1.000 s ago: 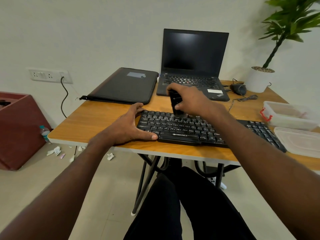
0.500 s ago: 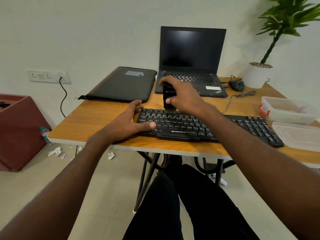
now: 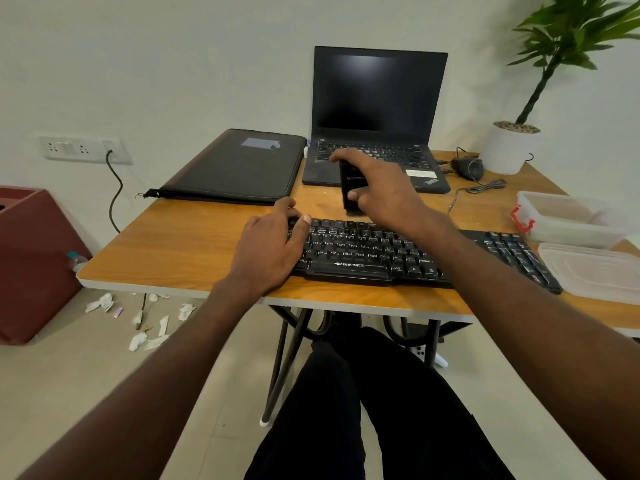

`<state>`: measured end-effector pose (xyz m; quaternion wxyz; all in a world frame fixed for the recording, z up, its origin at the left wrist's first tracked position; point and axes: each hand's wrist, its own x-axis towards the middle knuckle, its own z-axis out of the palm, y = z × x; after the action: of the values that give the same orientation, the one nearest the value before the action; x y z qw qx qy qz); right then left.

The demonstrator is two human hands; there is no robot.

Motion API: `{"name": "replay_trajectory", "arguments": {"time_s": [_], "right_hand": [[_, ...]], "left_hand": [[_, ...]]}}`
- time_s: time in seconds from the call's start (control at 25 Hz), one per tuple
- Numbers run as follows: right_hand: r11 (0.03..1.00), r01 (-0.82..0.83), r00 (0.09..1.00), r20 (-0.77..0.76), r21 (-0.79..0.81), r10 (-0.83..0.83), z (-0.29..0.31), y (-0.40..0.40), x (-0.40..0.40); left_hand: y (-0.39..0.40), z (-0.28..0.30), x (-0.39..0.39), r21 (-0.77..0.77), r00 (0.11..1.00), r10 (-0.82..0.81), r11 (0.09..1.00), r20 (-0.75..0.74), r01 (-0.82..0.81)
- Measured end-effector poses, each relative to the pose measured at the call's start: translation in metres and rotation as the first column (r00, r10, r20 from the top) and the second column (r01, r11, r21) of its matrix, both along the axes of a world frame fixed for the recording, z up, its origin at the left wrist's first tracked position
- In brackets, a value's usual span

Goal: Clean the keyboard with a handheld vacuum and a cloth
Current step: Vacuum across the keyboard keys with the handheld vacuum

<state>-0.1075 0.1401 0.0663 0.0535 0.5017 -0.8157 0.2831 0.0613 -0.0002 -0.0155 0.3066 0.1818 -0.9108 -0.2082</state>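
- There is a single view, from a wide-angle camera worn on the person's head; no second view shares the scene.
- It looks forward and down, over both forearms, onto the wooden table [image 3: 194, 244] and on to the wall behind it.
- The right hand [image 3: 384, 188], gripping the handheld vacuum [image 3: 349, 188], sits near the middle of the frame, at arm's reach from the lens.
- Beyond that grip the open laptop [image 3: 377, 109] faces the camera; nearer than it, the person's lap fills the bottom edge.
- Straight lines bow near the borders.
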Motion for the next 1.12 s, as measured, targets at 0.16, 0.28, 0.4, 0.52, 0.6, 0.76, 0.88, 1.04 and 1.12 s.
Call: {"name": "replay_trajectory", "arguments": {"time_s": [0.16, 0.28, 0.4, 0.52, 0.6, 0.76, 0.88, 1.04, 1.12], "right_hand": [[1.0, 0.013, 1.0, 0.008, -0.01, -0.013, -0.011, -0.003, -0.001], [0.992, 0.014, 0.996, 0.084, -0.127, -0.004, -0.019, 0.006, -0.005], [0.994, -0.051, 0.995, 0.08, -0.092, 0.058, -0.018, 0.007, -0.006], [0.996, -0.024, 0.999, 0.038, -0.085, 0.028, -0.008, 0.005, -0.008], [0.99, -0.137, 0.987, 0.086, -0.03, 0.139, -0.006, 0.003, -0.005], [0.998, -0.03, 0.998, 0.055, 0.06, 0.027, -0.001, 0.005, -0.014], [0.997, -0.076, 0.985, 0.154, -0.019, 0.078, 0.0, 0.012, -0.012], [0.999, 0.031, 0.998, 0.062, 0.037, -0.033, -0.002, 0.021, -0.015], [0.999, 0.045, 0.992, 0.121, -0.028, -0.042, 0.002, 0.021, -0.016]], "left_hand": [[0.0, -0.002, -0.001, -0.013, 1.0, 0.015, 1.0, 0.016, -0.015], [0.001, 0.0, 0.0, -0.006, 0.999, 0.015, 1.0, 0.038, -0.014], [-0.001, -0.001, -0.002, -0.014, 0.998, 0.025, 1.0, 0.054, -0.025], [-0.001, -0.002, -0.003, -0.019, 0.998, 0.025, 1.0, 0.062, -0.024], [0.0, -0.001, -0.002, -0.013, 0.998, 0.024, 1.0, 0.05, -0.024], [0.002, 0.0, 0.0, -0.019, 0.998, 0.02, 1.0, 0.052, -0.019], [0.002, 0.0, 0.001, -0.02, 0.999, 0.015, 1.0, 0.05, -0.014], [0.003, -0.001, 0.0, -0.017, 0.999, 0.0, 1.0, 0.049, 0.001], [0.002, 0.0, 0.001, -0.009, 0.999, 0.001, 1.0, 0.038, -0.001]]}}
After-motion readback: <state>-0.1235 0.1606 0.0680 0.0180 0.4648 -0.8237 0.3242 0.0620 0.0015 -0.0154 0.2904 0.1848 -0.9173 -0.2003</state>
